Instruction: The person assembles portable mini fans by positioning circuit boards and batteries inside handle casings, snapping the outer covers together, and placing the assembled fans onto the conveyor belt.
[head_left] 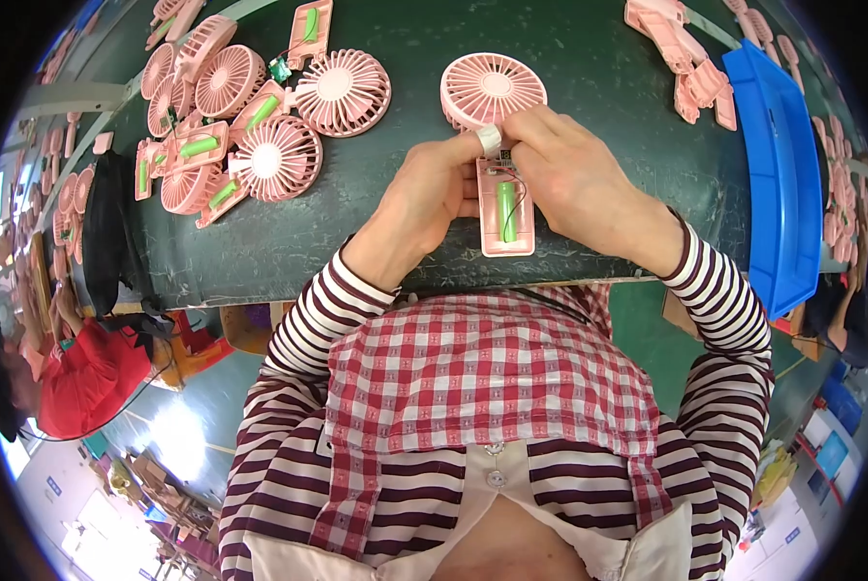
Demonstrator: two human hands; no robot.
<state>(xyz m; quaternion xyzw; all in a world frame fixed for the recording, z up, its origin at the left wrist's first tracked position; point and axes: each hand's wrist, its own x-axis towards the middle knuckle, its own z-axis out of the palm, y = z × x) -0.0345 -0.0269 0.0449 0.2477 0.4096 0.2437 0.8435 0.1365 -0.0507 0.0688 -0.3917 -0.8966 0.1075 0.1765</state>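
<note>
A pink handheld fan (493, 89) lies on the dark green table in front of me, its round grille pointing away. Its handle is uncovered, showing a green cylindrical battery (507, 211) and thin wires. My left hand (422, 198) grips the handle from the left, with a white wrap around one finger or thumb. From the right, my right hand (574, 169) closes its fingers at the neck, just below the grille. Both sets of fingertips meet there over the top of the handle. Whatever small part they may pinch is hidden.
A pile of pink fans (230, 82) with exposed green batteries lies at the left. Pink handle covers (685, 68) are heaped at the far right, beside a blue plastic tray (773, 184). Another person in a red top (90, 378) sits at the left.
</note>
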